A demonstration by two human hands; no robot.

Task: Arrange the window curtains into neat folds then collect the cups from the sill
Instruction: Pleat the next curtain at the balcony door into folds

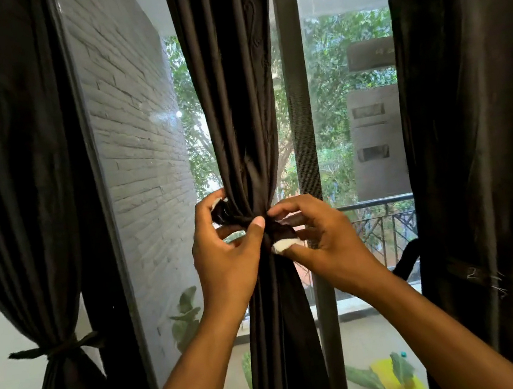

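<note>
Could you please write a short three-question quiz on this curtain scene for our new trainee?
1. True or false: the left curtain is already tied back.
2. What do the left hand and right hand grip? A) a cup B) the tie band around the middle curtain C) the balcony railing
3. Are any cups visible on the sill?

Key: 1 true; 2 B; 3 no, none in view.
</note>
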